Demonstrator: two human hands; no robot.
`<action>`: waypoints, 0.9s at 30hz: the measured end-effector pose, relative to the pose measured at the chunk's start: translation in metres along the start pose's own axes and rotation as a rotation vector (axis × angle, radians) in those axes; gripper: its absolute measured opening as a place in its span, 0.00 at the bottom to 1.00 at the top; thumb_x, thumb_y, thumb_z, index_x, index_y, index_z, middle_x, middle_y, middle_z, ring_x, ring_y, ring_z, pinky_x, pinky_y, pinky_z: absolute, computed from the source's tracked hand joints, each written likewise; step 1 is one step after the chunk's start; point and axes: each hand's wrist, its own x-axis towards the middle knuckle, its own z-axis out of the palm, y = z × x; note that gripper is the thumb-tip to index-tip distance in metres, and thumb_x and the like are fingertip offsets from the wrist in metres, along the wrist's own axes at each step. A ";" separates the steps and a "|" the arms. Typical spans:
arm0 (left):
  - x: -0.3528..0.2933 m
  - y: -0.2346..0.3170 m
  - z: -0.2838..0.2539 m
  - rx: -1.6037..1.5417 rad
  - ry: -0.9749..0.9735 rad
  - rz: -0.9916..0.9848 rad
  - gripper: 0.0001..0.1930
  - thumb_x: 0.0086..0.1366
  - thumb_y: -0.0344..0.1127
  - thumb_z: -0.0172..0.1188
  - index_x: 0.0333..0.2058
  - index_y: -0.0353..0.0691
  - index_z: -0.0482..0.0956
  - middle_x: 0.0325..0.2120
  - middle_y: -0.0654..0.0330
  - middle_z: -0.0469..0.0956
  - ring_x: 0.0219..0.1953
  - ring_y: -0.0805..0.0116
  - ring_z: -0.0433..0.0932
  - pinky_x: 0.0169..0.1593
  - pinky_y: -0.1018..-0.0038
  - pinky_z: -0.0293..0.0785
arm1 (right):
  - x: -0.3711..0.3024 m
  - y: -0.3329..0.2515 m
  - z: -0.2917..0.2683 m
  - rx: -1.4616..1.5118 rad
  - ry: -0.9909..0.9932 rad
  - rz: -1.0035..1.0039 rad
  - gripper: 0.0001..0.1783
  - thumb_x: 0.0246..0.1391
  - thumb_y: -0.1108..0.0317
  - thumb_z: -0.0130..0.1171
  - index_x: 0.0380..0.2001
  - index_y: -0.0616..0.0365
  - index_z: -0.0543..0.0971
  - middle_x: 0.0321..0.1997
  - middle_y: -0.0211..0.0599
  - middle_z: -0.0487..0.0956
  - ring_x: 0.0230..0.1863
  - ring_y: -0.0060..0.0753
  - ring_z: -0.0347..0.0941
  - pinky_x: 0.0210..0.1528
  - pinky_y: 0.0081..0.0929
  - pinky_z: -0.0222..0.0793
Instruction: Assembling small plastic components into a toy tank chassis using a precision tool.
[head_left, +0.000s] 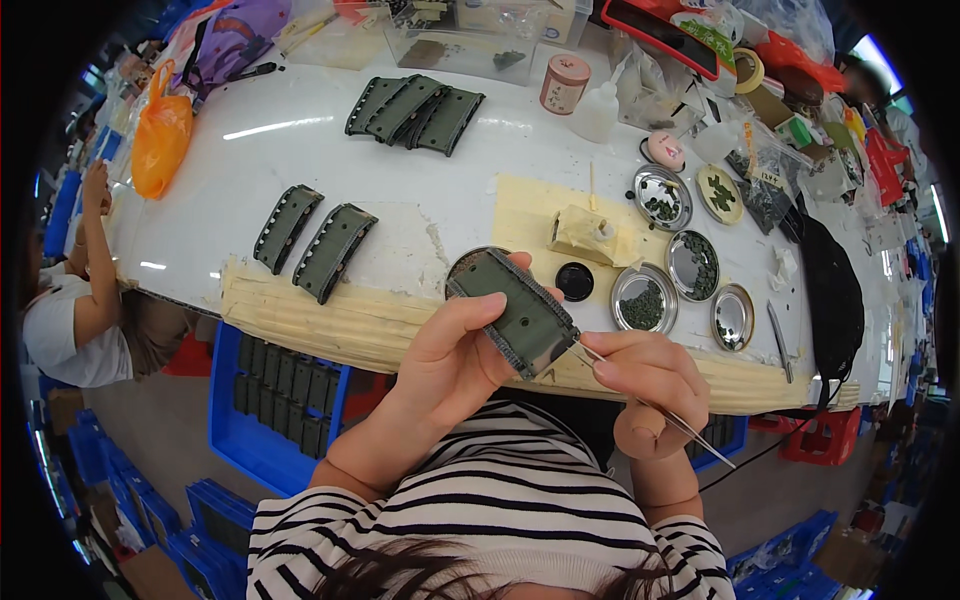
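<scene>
My left hand [450,345] holds a dark green curved plastic piece [525,312] with ridged long edges, thumb on top and fingers beneath. A pair of metal tweezers [690,430] is pinched in my right hand [655,375]. Their tips meet the near right end of the piece; anything tiny between them is too small to make out. Two similar curved pieces [335,253] lie to the left, and several more overlap in a pile [418,112] farther back. Small dark green parts fill a round metal dish [643,322] beyond my right hand.
More small dishes [693,234] surround a tape-covered block [590,235] and a black round cap [574,281]. A second pointed metal tool [780,342] lies at right beside a black bag [835,290]. Below the padded table edge [310,325] stands a blue crate [225,440]. Another person [75,325] sits left.
</scene>
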 end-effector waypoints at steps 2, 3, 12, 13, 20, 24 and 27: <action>0.002 -0.001 0.002 -0.052 0.008 -0.016 0.24 0.68 0.38 0.48 0.61 0.38 0.60 0.51 0.46 0.71 0.50 0.61 0.76 0.51 0.67 0.79 | 0.002 -0.003 -0.002 -0.015 -0.004 -0.036 0.19 0.53 0.57 0.61 0.39 0.64 0.80 0.36 0.41 0.79 0.43 0.44 0.79 0.41 0.31 0.77; 0.003 -0.001 0.003 -0.083 0.017 -0.024 0.24 0.69 0.41 0.47 0.61 0.39 0.60 0.51 0.46 0.70 0.49 0.61 0.77 0.49 0.69 0.80 | 0.003 -0.005 -0.004 -0.052 -0.010 -0.066 0.20 0.52 0.56 0.62 0.39 0.63 0.80 0.35 0.40 0.78 0.42 0.44 0.79 0.41 0.31 0.77; 0.008 -0.001 -0.019 -0.512 -0.181 -0.195 0.35 0.65 0.61 0.48 0.61 0.41 0.61 0.49 0.45 0.70 0.43 0.62 0.79 0.44 0.77 0.83 | 0.034 -0.020 -0.009 -0.433 -0.205 -0.368 0.16 0.48 0.60 0.66 0.34 0.62 0.81 0.32 0.33 0.76 0.39 0.40 0.80 0.37 0.26 0.81; 0.008 -0.002 -0.020 -0.521 -0.193 -0.211 0.35 0.65 0.61 0.49 0.61 0.41 0.61 0.49 0.44 0.70 0.42 0.62 0.79 0.44 0.77 0.83 | 0.037 -0.020 -0.009 -0.451 -0.221 -0.390 0.16 0.48 0.60 0.66 0.34 0.62 0.81 0.32 0.33 0.76 0.39 0.40 0.80 0.37 0.27 0.81; 0.004 -0.001 0.001 -0.405 0.007 -0.171 0.27 0.65 0.59 0.50 0.47 0.38 0.73 0.37 0.57 0.78 0.38 0.68 0.81 0.41 0.79 0.83 | 0.052 -0.023 -0.007 -0.506 -0.302 -0.417 0.18 0.46 0.62 0.67 0.36 0.65 0.80 0.30 0.34 0.76 0.39 0.39 0.80 0.40 0.27 0.81; 0.004 -0.002 0.003 -0.341 0.021 -0.128 0.27 0.65 0.59 0.50 0.47 0.39 0.73 0.38 0.58 0.78 0.39 0.69 0.81 0.41 0.80 0.83 | 0.052 -0.022 -0.007 -0.521 -0.319 -0.401 0.19 0.44 0.62 0.68 0.35 0.65 0.80 0.29 0.34 0.76 0.38 0.39 0.80 0.39 0.27 0.81; 0.004 -0.002 0.004 -0.313 0.024 -0.111 0.27 0.65 0.59 0.50 0.47 0.39 0.73 0.39 0.58 0.77 0.40 0.70 0.81 0.42 0.81 0.82 | 0.052 -0.023 -0.007 -0.522 -0.326 -0.384 0.19 0.43 0.62 0.68 0.36 0.65 0.80 0.29 0.34 0.75 0.38 0.39 0.80 0.39 0.27 0.81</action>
